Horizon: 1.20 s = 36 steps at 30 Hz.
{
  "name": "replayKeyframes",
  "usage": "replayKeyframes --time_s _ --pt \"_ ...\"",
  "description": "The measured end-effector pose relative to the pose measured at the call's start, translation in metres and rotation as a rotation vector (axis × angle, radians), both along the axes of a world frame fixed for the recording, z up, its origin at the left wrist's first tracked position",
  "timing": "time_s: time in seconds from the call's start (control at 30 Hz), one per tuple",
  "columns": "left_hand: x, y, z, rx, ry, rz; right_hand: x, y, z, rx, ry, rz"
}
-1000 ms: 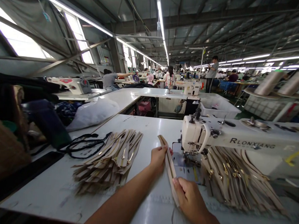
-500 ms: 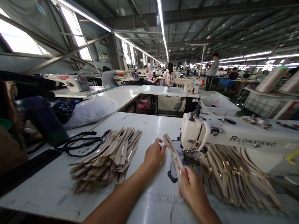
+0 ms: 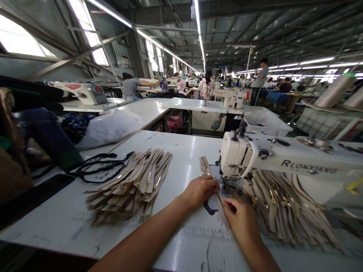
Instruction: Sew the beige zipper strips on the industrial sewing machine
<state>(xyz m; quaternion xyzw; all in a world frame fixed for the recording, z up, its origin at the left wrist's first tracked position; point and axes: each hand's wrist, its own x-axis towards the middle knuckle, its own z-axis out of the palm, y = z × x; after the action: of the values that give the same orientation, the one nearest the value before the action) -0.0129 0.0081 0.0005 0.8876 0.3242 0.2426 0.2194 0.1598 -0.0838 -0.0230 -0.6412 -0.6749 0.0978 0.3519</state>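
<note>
A beige zipper [image 3: 204,165] with gold-coloured teeth lies slantwise on the white table, just left of the needle area of a white sewing machine [image 3: 234,156]. My left hand [image 3: 200,189] is closed on its middle stretch, fingers pressed down over the tape. Lower down the same strip, my right hand [image 3: 240,215] pinches its edge between thumb and fingers. To the left of my forearm is a heaped bundle of beige zippers [image 3: 131,186] with gold pulls. Another fanned bundle of zippers [image 3: 289,209] lies under the machine's arm.
A black cord [image 3: 100,168] is coiled left of the left bundle, near a white plastic bag [image 3: 109,127]. Thread cones [image 3: 333,92] stand at the right. Behind the table are a white bin [image 3: 266,123], another sewing machine [image 3: 231,98] and a standing person [image 3: 259,81].
My left hand has come down onto the zipper, which it was beside before. The zipper now lies lower, closer to the machine's needle area. My right hand has shifted slightly up and right.
</note>
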Motion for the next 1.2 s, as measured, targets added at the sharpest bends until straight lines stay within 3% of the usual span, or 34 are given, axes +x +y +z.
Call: replayKeyframes --time_s 0.2,0.43,0.6,0.87,1.2 --pt "0.001 0.0 -0.002 0.058 0.085 -0.025 0.001 0.001 0.001 -0.059 -0.031 0.024" --pt "0.002 -0.002 0.001 0.069 0.114 -0.003 0.005 -0.015 0.001 -0.019 -0.339 0.055" --pt "0.003 -0.005 0.003 0.091 0.145 0.025 0.011 -0.023 0.001 -0.017 -0.424 0.155" --pt "0.008 0.009 -0.001 0.105 0.136 0.023 0.016 0.0 0.013 -0.043 -0.523 0.234" --pt "0.023 0.043 -0.003 0.219 0.18 -0.107 -0.002 0.007 0.009 -0.147 -0.519 0.059"
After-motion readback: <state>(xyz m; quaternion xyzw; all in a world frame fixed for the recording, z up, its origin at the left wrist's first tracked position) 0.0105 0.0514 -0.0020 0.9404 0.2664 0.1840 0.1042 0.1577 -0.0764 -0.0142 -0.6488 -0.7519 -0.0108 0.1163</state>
